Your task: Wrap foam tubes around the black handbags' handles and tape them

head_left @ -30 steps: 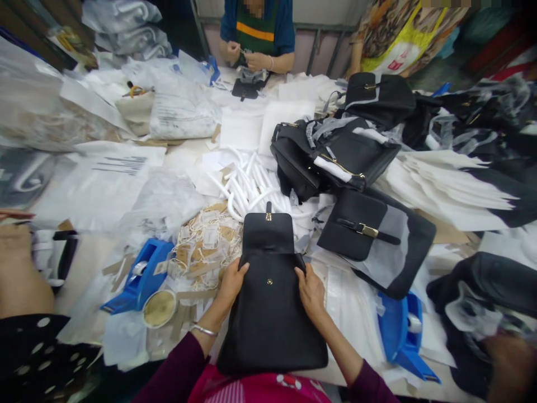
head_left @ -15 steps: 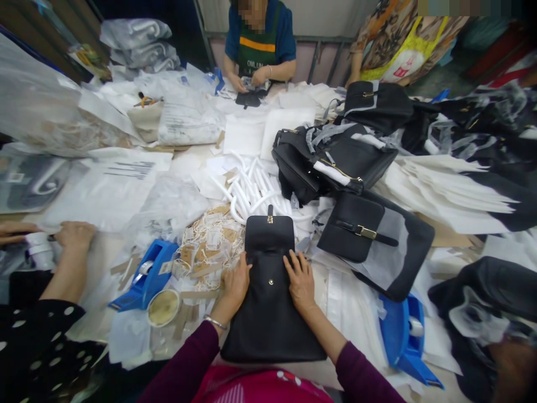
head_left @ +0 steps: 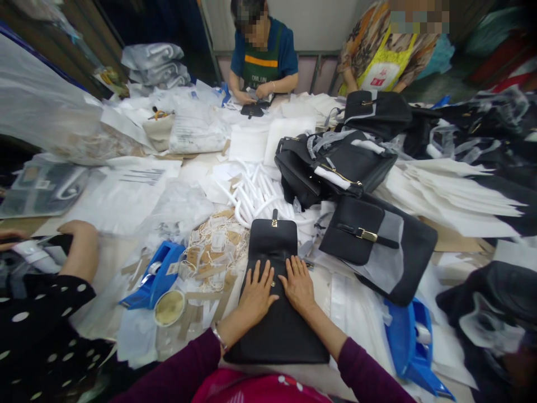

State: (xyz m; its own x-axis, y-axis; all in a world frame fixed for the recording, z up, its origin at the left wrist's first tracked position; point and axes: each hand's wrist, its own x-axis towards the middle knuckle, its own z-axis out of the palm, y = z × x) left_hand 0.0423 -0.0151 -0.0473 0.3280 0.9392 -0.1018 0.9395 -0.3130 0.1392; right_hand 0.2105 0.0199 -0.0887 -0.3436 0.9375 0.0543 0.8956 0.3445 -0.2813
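A black bag [head_left: 277, 336] lies flat in front of me, its flap folded back away from me with a small gold clasp [head_left: 274, 223] at the top. My left hand [head_left: 257, 291] rests flat on the bag's upper left part, fingers spread. On the right side my right hand [head_left: 300, 285] presses flat with its fingers stretched out. Between the hands a small round gold stud [head_left: 273, 284] shows on the bag. Neither hand grips anything.
Blue tape dispensers [head_left: 153, 277] [head_left: 409, 341] stand on both sides. Tangled string tags [head_left: 216, 246], white tubes [head_left: 255, 193] and another black bag [head_left: 377, 246] lie beyond. A co-worker's arm [head_left: 84, 252] is at the left; two people stand across.
My left hand has moved from the bag's left edge onto its surface and spread out. My right hand has shifted slightly inward on the bag. The camera view has shifted a little.
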